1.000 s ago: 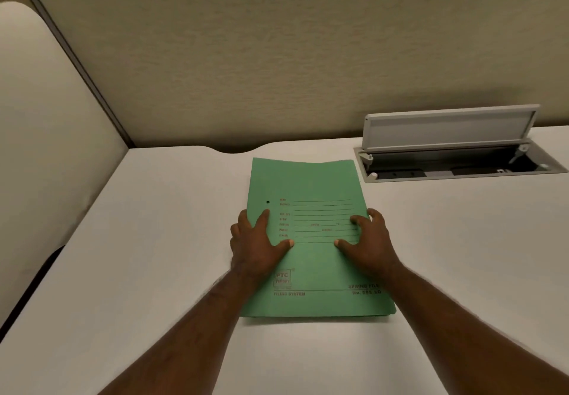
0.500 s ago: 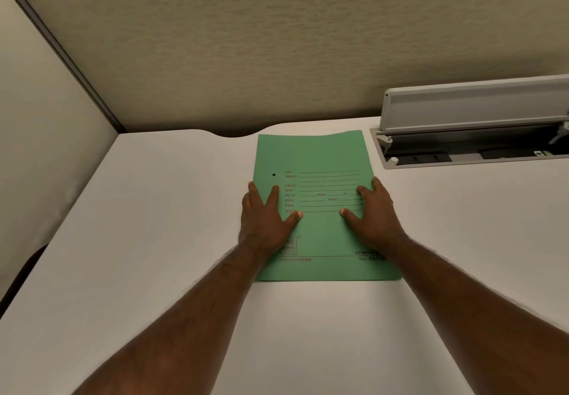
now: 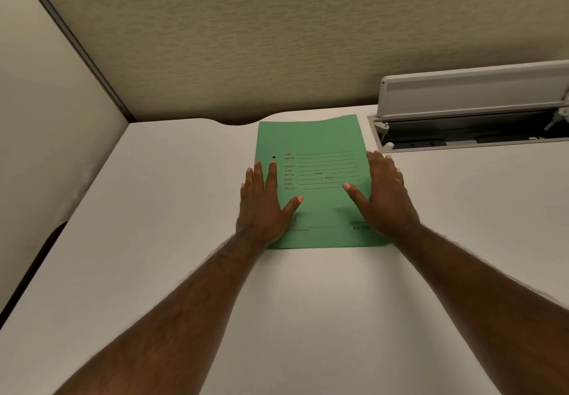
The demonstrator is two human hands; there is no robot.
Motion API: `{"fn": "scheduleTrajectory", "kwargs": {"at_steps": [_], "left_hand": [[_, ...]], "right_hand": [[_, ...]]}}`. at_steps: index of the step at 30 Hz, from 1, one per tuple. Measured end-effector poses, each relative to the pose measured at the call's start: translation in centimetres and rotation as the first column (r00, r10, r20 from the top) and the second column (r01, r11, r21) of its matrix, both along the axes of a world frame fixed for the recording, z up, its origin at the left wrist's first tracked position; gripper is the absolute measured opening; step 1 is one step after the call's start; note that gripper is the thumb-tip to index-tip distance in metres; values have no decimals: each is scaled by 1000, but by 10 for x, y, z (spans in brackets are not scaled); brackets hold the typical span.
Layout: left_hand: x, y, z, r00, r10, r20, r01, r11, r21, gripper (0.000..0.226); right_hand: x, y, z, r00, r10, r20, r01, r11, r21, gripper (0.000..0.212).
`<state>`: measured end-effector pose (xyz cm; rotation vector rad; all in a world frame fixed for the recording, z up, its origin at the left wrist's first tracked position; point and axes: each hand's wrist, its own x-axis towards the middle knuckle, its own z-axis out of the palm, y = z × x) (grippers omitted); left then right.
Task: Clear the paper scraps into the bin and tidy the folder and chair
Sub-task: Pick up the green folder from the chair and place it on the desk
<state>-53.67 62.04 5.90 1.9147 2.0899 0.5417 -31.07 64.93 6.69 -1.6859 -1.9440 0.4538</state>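
A green folder (image 3: 317,142) with red printed lines lies flat on the white desk (image 3: 154,240), near its back edge. My left hand (image 3: 264,206) rests flat on the folder's left edge, fingers straight. My right hand (image 3: 385,197) lies flat on the folder's right edge, fingers straight too. Neither hand holds anything. No paper scraps, bin or chair are in view.
A grey cable hatch (image 3: 474,111) with its lid raised sits in the desk just right of the folder. Beige partition walls (image 3: 277,40) close the desk at the back and left. A dark gap (image 3: 46,250) runs along the desk's left edge.
Both hands have slid the folder away from me toward the back of the desk, next to the hatch. My fingers have straightened and spread flat.
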Motion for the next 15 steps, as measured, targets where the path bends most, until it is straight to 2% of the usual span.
{"fn": "scheduleTrajectory", "kwargs": {"at_steps": [3, 7, 15], "left_hand": [[7, -28, 17, 1000, -26, -10, 27, 995, 96, 89], [26, -77, 41, 999, 22, 47, -28, 989, 144, 88], [67, -194, 95, 997, 13, 70, -29, 970, 240, 89]], "right_hand": [[12, -31, 21, 999, -18, 36, 15, 995, 96, 78], [33, -83, 48, 999, -13, 42, 8, 994, 112, 84], [77, -202, 97, 996, 25, 81, -39, 984, 174, 86]]}}
